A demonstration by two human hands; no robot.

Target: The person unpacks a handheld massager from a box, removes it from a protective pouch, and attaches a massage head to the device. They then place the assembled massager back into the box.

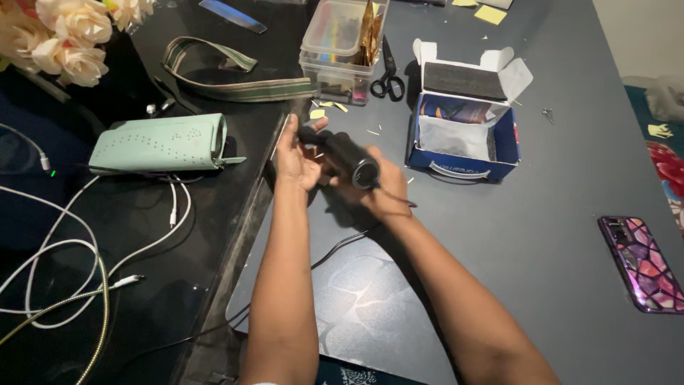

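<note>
Currently, item one: your right hand (381, 187) has its grip clenched around a black cylindrical device (347, 157), held above the grey worktop (556, 235) with its round end facing you. A thin black cable (342, 246) runs from near that grip toward you across the worktop.

Item two: your left hand (296, 160), just left of the device, palm open and released, fingertips touching the device's far end.

Item three: an open blue and white box (463, 139) with grey foam in its lid, just right of your right grip.

Item four: black scissors (388, 78) and a clear plastic container (342, 46), beyond both hands.

Item five: a mint green pouch (160, 142), left of your left hand; white cables (78, 271) lie nearer you on that side.

Item six: a phone in a purple patterned case (641, 264), well right of the grip.
</note>
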